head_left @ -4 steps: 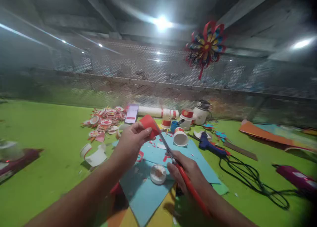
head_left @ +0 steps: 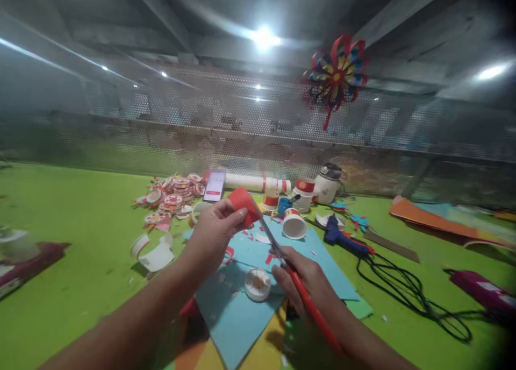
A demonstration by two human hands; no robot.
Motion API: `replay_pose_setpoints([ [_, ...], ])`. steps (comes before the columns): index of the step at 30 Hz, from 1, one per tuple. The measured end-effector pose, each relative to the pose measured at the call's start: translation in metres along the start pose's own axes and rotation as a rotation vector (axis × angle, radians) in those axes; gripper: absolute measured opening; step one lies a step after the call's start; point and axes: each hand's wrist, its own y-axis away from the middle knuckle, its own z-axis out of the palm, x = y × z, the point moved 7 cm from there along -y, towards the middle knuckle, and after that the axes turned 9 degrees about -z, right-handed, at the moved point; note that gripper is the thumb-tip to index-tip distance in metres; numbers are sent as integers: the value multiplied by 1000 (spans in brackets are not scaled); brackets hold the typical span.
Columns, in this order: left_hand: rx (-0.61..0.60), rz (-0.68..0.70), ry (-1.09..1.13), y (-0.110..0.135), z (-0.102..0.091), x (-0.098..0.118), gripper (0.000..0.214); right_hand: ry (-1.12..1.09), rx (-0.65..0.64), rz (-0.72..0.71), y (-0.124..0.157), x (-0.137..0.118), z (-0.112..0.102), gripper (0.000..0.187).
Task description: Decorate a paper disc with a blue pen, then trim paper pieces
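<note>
Between the fingers and thumb of my left hand [head_left: 220, 225] is a piece of red paper [head_left: 243, 204], held up over a light blue sheet [head_left: 237, 316]. My right hand [head_left: 302, 276] grips a pair of scissors [head_left: 300, 286] by red handles. The blades slant up and left, their tips at the red paper's right edge. Whether the paper lies between the blades I cannot tell. Below the hands, a round white disc [head_left: 258, 284] lies on the blue sheet. Red scraps [head_left: 271, 258] are scattered around, and a paper cup [head_left: 294, 225] lies tipped beyond the scissors.
A blue glue gun [head_left: 342, 238] with a looped black cord lies right. At the back left are a pile of red-and-white paper discs [head_left: 173, 195] and a phone [head_left: 215, 186]. A cut cup [head_left: 155, 254] sits left. A pinwheel-like flower [head_left: 337, 77] hangs on the mesh [head_left: 242, 128].
</note>
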Motion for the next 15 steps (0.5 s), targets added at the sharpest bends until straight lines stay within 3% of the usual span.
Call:
replay_pose_setpoints([
  [9,29,53,-70,-1,-3,1,27,22,2,9,-1,2,1,34],
  [12,214,226,-354,-12,-25,24,27,86,4,72,-3,15,0,35],
  [15,407,289,-502,-32,-67,50,23,220,-18,155,-6,33,-4,36],
])
